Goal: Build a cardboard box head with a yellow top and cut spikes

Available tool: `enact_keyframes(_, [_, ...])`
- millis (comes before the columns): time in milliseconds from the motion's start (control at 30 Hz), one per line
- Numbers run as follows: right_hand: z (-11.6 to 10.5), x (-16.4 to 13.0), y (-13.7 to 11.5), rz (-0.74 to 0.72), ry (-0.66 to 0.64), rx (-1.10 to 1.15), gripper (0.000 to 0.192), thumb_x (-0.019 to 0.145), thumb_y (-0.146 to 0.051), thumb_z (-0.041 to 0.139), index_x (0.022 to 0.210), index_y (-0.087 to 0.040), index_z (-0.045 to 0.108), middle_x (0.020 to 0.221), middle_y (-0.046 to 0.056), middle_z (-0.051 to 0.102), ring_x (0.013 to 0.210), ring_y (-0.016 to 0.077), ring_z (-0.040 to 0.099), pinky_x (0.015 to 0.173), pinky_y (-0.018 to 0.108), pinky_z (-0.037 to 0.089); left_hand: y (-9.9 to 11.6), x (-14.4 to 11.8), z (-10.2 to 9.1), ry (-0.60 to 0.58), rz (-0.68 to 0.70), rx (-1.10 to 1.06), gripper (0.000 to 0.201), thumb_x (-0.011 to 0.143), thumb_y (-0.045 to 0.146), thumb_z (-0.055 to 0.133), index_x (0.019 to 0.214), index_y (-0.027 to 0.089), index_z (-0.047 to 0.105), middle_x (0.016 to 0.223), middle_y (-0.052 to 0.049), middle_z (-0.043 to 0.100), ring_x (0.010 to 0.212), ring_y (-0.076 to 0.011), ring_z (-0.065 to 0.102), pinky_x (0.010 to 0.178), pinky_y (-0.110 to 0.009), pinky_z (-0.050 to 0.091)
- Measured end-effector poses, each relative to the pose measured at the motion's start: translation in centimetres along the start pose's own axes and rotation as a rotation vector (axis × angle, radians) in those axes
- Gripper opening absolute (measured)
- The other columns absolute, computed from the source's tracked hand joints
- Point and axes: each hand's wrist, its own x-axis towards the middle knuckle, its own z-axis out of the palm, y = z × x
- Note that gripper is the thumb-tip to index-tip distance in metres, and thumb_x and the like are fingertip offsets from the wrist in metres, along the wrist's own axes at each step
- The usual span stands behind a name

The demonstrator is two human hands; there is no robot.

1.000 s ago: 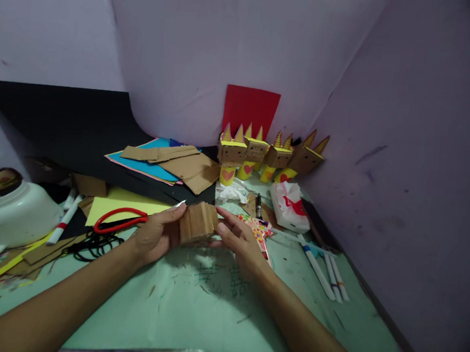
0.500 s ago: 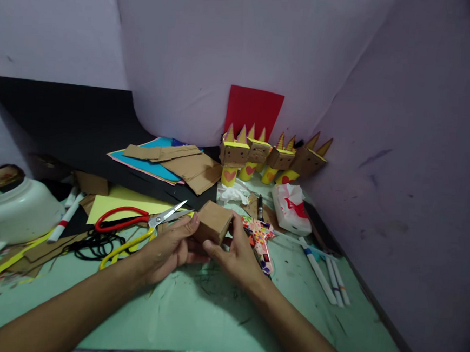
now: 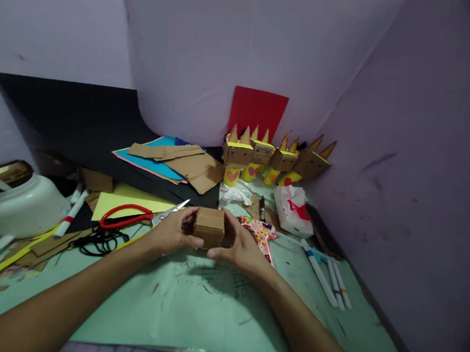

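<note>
A small brown cardboard box (image 3: 208,227) is held just above the green mat (image 3: 208,315) between both hands. My left hand (image 3: 170,234) grips its left side with thumb below and fingers behind. My right hand (image 3: 241,245) cups its right side, thumb under the front edge. Red-handled scissors (image 3: 134,218) lie just left of my left hand, blades pointing toward the box. A patterned paper piece (image 3: 260,231) lies just right of my right hand.
Several cardboard-headed figures on yellow cups (image 3: 261,157) stand at the back before a red sheet (image 3: 257,110). Cardboard pieces (image 3: 187,162) on coloured paper lie back left. A white tub (image 3: 16,207), black cord (image 3: 97,239), markers (image 3: 328,275) and tissue pack (image 3: 293,207) surround the mat.
The box has been turned in my hands: its ridged side faced me first, then a tilted corner, now a flat face. The hands stayed in the same spot.
</note>
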Motion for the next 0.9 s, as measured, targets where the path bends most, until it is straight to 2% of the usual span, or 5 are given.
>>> enact_keyframes(100, [-0.5,-0.1,-0.9,-0.042,0.201,-0.028,0.079,0.049,-0.026,0.087,0.120,-0.023,0.053,0.132,0.011,0.053,0.121,0.0273,0.049,0.100,0.042,0.039,-0.1,0.2,-0.3,0.040,-0.025,0.022,0.073,0.051,0.015,0.079,0.119,0.010,0.050,0.117,-0.016,0.064,0.110,-0.0312,0.059,0.093,-0.041,0.046])
enact_keyframes(200, [-1.2,-0.1,-2.0,-0.145,0.407,0.070,0.039,0.065,-0.037,0.077,0.098,-0.022,0.063,0.100,0.005,0.066,0.087,0.0184,0.063,0.081,0.034,0.049,0.0,0.2,-0.6,0.082,-0.022,0.066,0.071,0.053,0.019,0.080,0.119,0.014,0.051,0.120,-0.013,0.064,0.113,-0.0301,0.057,0.095,-0.042,0.045])
enact_keyframes(300, [-1.6,-0.1,-2.6,-0.136,0.485,0.101,0.029,0.068,-0.042,0.072,0.085,-0.020,0.064,0.071,-0.002,0.064,0.061,0.0112,0.059,0.066,0.028,0.050,0.1,0.2,-0.8,0.103,-0.025,0.100,0.072,0.053,0.022,0.080,0.119,0.014,0.051,0.120,-0.012,0.064,0.114,-0.0302,0.056,0.097,-0.042,0.045])
enact_keyframes(733, [-1.0,-0.2,-1.6,0.153,0.106,-0.265,0.011,0.057,-0.011,0.069,0.058,-0.016,0.059,0.050,-0.005,0.054,0.048,0.0086,0.046,0.047,0.020,0.034,-1.0,-0.1,-0.2,0.120,0.074,0.543,0.061,0.053,0.013,0.069,0.112,0.016,0.054,0.111,-0.009,0.063,0.108,-0.0309,0.056,0.096,-0.045,0.041])
enact_keyframes(900, [-1.0,-0.2,-1.9,0.180,0.102,-0.346,0.017,0.058,-0.008,0.067,0.065,-0.018,0.055,0.057,-0.005,0.055,0.053,0.0092,0.048,0.051,0.021,0.036,-0.5,-0.4,-0.1,0.117,0.019,0.686,0.096,0.055,0.023,0.072,0.140,0.011,0.028,0.136,-0.017,0.046,0.124,-0.0334,0.043,0.105,-0.045,0.032])
